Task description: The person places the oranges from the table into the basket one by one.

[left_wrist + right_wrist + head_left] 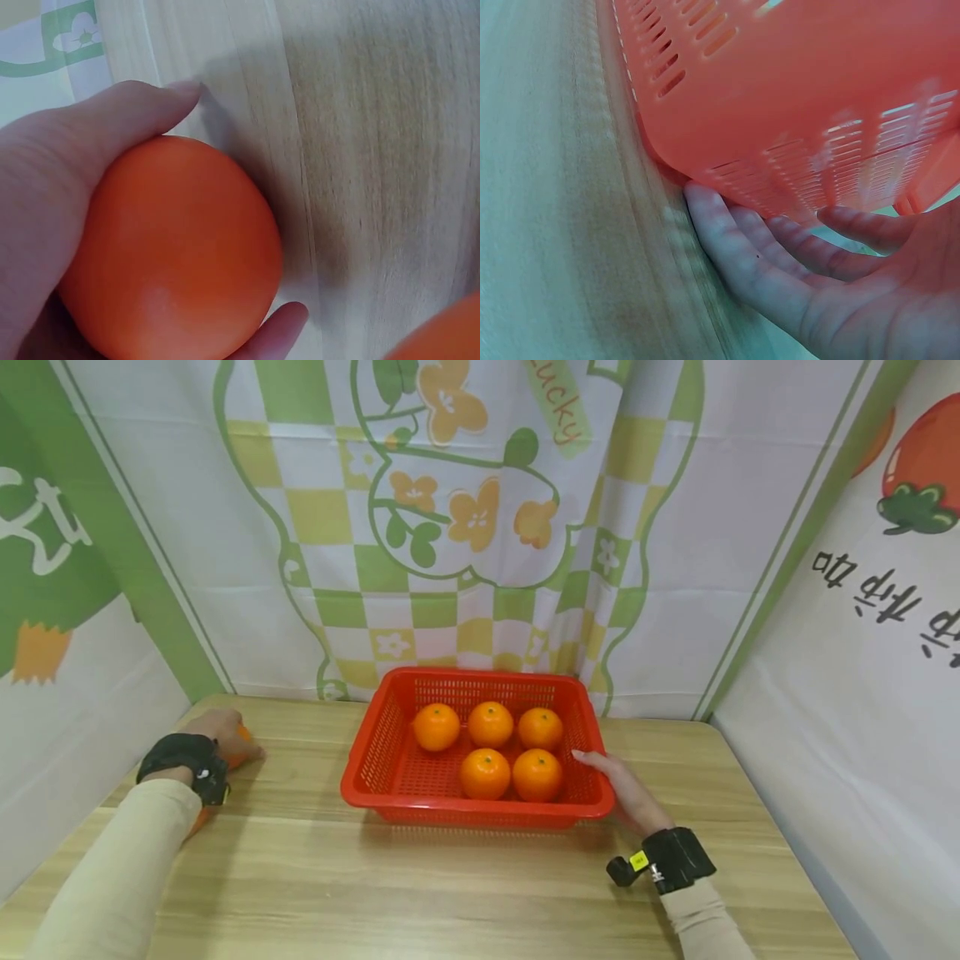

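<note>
At the left side of the table, my left hand (217, 731) holds an orange (176, 247). In the left wrist view the thumb lies along one side of it and a fingertip shows on the other; the remaining fingers are hidden. A second orange (442, 334) lies close by, mostly hidden under the forearm in the head view. Several oranges (486, 774) sit in a red plastic basket (480, 817) in the middle. My right hand (626, 793) grips the basket's right side, one digit over the rim and the other fingers (742, 262) against the slotted outer wall.
The basket stands on a wooden table (360, 893), near its back edge. Behind it hangs a printed curtain (480, 618). Printed side panels (847, 693) flank the table on the left and right.
</note>
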Demonstrator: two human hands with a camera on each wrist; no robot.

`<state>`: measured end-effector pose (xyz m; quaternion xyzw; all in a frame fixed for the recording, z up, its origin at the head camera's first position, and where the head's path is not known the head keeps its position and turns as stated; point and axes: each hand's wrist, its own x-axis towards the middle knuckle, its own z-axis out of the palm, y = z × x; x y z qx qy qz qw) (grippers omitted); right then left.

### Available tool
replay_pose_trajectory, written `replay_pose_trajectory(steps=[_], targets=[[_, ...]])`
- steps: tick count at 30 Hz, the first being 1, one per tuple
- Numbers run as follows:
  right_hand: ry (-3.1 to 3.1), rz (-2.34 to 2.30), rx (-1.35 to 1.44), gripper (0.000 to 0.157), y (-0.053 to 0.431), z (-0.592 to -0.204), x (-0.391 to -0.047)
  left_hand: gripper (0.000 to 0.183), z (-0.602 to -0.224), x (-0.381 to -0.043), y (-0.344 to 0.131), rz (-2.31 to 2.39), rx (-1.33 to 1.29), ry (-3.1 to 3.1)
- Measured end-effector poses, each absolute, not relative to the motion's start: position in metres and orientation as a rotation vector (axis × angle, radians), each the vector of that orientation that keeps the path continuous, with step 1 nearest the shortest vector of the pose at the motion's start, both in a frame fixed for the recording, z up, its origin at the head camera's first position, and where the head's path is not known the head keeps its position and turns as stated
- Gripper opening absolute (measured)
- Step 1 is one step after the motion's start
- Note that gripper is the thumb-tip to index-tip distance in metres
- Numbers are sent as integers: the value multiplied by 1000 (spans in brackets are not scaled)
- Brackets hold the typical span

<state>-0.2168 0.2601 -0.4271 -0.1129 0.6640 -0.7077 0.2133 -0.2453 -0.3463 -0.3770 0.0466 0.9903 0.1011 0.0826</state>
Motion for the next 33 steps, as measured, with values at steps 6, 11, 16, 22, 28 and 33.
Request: replay_pose_trajectory(steps=[6, 11, 16, 22, 28, 33], targets=[[1845, -1963, -287, 64, 260, -427, -218, 33, -375, -244, -344, 293, 146, 2978], [1845, -1961, -288, 64, 260, -426, -218, 28, -378, -249, -346, 268, 152, 2973], [1843, -1964, -298, 62, 259, -425, -218, 26, -382, -250, -348, 264, 147, 2985], [1826, -1969, -301, 64, 259, -427, -218, 26, -384, -247, -349, 275, 118, 3001], [1844, -1966, -302, 64, 259, -426, -218, 27, -384, -247, -347, 269, 138, 3004], [1844, -1965, -287, 66, 260, -426, -219, 27, -384, -248, -348, 258, 137, 3008]])
